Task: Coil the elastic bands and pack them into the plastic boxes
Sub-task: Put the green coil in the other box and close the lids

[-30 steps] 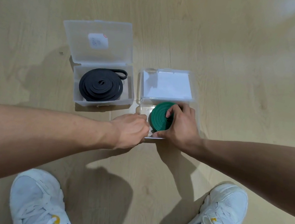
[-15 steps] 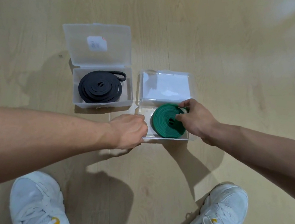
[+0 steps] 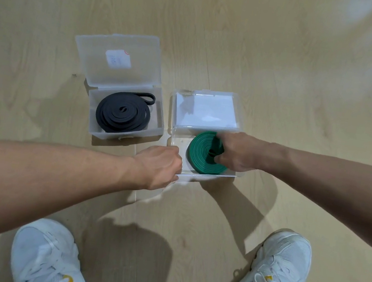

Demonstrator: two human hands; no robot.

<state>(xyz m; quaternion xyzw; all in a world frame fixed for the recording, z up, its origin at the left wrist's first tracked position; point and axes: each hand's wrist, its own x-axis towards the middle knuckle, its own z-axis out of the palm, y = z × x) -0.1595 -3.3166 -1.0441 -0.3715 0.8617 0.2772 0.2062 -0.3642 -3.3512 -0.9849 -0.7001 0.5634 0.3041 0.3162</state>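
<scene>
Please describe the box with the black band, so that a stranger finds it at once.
On the wooden floor lie two clear open boxes. It is the left box, apart from both hands, holding the black coiled band; its neighbour holds a green one.

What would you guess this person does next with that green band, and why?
Probably press the green band flat and let go. The coil already lies inside the right box, with the right hand on its middle while the left hand grips the box's near corner. Its lid is open, so closing comes after.
</scene>
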